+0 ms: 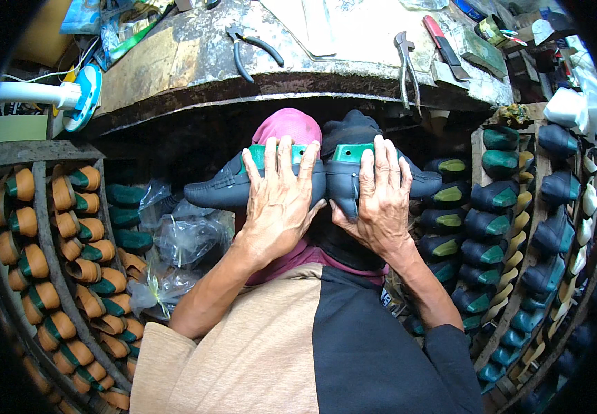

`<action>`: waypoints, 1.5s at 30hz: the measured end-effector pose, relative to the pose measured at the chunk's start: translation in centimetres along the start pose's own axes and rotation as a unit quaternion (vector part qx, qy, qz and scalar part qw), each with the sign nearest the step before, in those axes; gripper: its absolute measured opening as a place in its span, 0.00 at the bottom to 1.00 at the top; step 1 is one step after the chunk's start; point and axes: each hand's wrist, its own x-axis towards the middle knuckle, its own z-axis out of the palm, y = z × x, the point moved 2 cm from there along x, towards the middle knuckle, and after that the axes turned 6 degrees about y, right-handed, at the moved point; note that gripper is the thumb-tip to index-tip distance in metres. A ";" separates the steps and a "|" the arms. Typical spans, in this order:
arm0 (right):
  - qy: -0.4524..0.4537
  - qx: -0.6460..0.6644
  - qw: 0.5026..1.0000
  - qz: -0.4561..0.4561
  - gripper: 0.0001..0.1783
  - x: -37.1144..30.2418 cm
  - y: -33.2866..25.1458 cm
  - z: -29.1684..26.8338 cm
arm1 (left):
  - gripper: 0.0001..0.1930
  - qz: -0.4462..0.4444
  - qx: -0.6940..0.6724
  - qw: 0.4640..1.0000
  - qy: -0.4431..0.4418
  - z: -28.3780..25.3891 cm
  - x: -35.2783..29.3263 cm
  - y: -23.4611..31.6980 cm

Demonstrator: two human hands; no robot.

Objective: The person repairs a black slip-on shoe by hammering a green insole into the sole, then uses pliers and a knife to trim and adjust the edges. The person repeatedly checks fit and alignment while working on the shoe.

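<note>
Two dark blue moccasin-style shoes, each on a green shoe last, are held heel to heel above my lap, toes pointing outward. My left hand [276, 196] is closed over the left shoe [217, 186], its fingers across the green last top and its thumb near the heel. Around the heel end of the right shoe [420, 183], my right hand [383, 200] is closed in the same way, with the thumb low on the heel side. Beneath the shoes are my knees, one in pink cloth [288, 125], the other in black cloth [354, 125]. The shoes' undersides are hidden.
Ahead stands a worn workbench [174, 62] with cutting pliers [243, 50], pincers [406, 65] and a red-handled knife [443, 45]. A left rack [42, 207] holds several orange-brown shoes; a right rack [532, 200] holds several dark blue ones. Clear plastic bags [188, 238] lie by my left arm.
</note>
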 end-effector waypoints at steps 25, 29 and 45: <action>-0.036 0.094 0.930 -0.352 0.68 21.7 -8.0 -8.8 | 0.35 0.033 0.086 0.995 -0.033 3.9 -1.4 0.4; 0.073 0.099 0.848 -0.516 0.43 29.4 -14.5 -1.9 | 0.34 0.013 0.084 0.989 0.125 4.9 -1.6 0.1; 0.098 0.054 0.926 -0.360 0.27 28.2 -5.4 6.7 | 0.57 0.014 -0.058 0.996 0.060 0.9 -2.6 -3.0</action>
